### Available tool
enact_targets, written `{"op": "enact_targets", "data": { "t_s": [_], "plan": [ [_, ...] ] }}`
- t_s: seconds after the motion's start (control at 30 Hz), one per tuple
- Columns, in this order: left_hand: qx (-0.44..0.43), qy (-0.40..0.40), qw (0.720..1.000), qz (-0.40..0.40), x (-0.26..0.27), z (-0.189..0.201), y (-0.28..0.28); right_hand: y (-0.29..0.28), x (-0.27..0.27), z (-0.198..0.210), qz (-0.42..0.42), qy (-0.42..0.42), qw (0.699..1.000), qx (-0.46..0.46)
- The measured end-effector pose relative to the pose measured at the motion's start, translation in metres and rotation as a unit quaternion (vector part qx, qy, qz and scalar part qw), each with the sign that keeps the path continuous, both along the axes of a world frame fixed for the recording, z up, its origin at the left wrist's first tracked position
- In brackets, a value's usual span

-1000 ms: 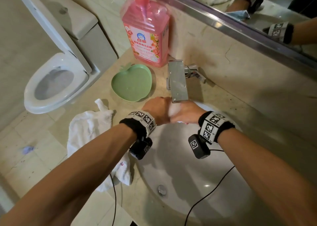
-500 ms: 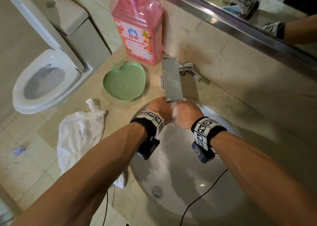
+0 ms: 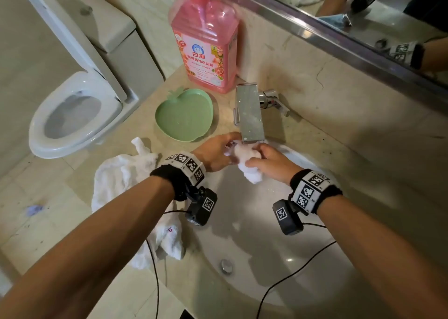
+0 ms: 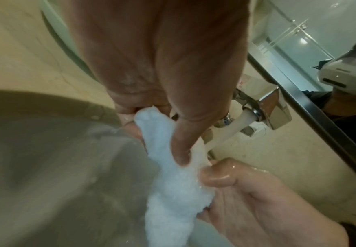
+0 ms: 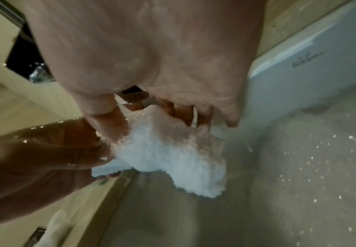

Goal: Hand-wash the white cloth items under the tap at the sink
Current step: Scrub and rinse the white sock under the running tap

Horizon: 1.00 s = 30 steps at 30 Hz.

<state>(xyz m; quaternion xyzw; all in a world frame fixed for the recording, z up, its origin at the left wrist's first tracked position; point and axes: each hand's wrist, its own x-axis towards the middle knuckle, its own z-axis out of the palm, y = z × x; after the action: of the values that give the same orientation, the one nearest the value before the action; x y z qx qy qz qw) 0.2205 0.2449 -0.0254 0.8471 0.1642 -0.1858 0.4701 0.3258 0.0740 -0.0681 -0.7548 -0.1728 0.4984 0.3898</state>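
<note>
A small wet white cloth (image 3: 247,164) hangs bunched under the square steel tap (image 3: 249,113), above the white sink (image 3: 261,224). My left hand (image 3: 215,152) grips its upper end, thumb pressed along it (image 4: 179,147). My right hand (image 3: 269,161) pinches the same cloth (image 5: 168,155) from the other side, and the cloth's tail dangles below both hands (image 4: 168,208). Water runs from the tap (image 4: 240,123) onto the cloth. A second white cloth (image 3: 126,190) lies spread on the counter left of the sink, partly under my left forearm.
A green apple-shaped dish (image 3: 185,113) sits on the counter left of the tap, with a large pink detergent bottle (image 3: 206,42) behind it. A toilet (image 3: 72,110) stands to the left. A mirror (image 3: 363,15) runs along the wall behind. The sink drain (image 3: 226,266) is nearer me.
My hands, pressed together under the tap before, have drawn slightly apart, and the white cloth now shows between them with its tail hanging down.
</note>
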Motion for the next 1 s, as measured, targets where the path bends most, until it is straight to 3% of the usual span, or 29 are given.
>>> {"op": "enact_targets", "data": {
  "t_s": [0.1, 0.27, 0.4, 0.5, 0.6, 0.7, 0.83, 0.93, 1.0],
  "plan": [
    [-0.004, -0.032, 0.998, 0.048, -0.011, -0.001, -0.001, 0.008, -0.007, 0.005, -0.026, -0.027, 0.998, 0.047],
    [0.103, -0.077, 0.983, 0.130, -0.017, -0.002, -0.003, 0.016, -0.011, 0.013, -0.007, -0.106, 0.993, 0.057],
    [0.135, -0.023, 0.988, 0.077, -0.019, -0.002, 0.001, 0.013, -0.008, 0.020, 0.017, -0.142, 0.988, 0.066],
    [0.179, -0.041, 0.983, 0.016, -0.015, -0.005, -0.002, 0.006, -0.002, 0.024, 0.058, -0.217, 0.974, 0.028],
    [0.166, -0.075, 0.982, 0.047, -0.007, -0.009, -0.007, -0.005, 0.004, 0.026, 0.063, -0.324, 0.944, -0.019],
    [0.208, -0.046, 0.974, 0.074, 0.004, -0.017, -0.013, -0.012, 0.007, 0.024, 0.041, -0.381, 0.922, -0.060],
    [0.248, -0.020, 0.966, 0.074, 0.019, -0.022, -0.024, -0.010, -0.002, 0.017, -0.003, -0.337, 0.939, -0.070],
    [0.192, -0.003, 0.970, 0.149, 0.024, -0.022, -0.029, -0.004, -0.007, 0.017, -0.060, -0.178, 0.982, 0.001],
    [0.115, 0.013, 0.975, 0.190, 0.022, -0.023, -0.028, 0.002, -0.010, 0.017, -0.059, -0.104, 0.991, 0.054]
  ]
}}
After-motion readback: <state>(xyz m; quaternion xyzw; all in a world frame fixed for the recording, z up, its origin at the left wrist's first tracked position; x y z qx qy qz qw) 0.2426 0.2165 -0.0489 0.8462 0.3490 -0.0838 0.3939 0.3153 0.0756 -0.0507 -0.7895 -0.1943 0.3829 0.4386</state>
